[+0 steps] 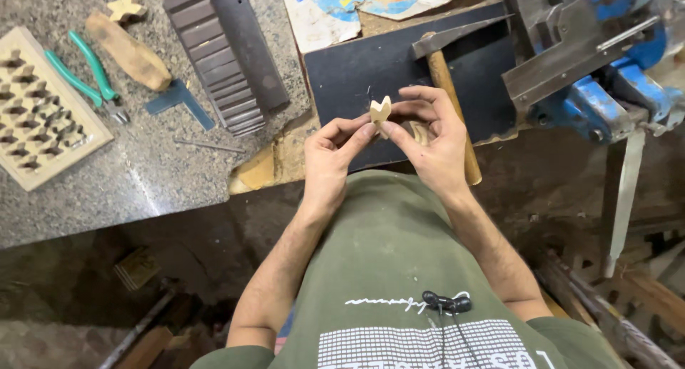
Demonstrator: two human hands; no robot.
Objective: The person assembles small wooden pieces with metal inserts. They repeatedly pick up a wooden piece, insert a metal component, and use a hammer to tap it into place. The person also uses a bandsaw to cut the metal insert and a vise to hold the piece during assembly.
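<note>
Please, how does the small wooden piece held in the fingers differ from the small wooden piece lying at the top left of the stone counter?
The held wooden piece is pinched above the dark mat by the left hand and right hand; the counter wooden piece lies untouched on the stone counter.
The held one shows a notched, two-pointed top; the counter one looks cross-shaped.
The held one is paler.
Both are small, light-coloured wood.

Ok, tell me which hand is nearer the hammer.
Right. The right hand lies over the hammer, partly covering its wooden handle, and pinches the small wooden piece. The left hand sits farther left, over the dark mat's edge, also holding that piece.
</note>
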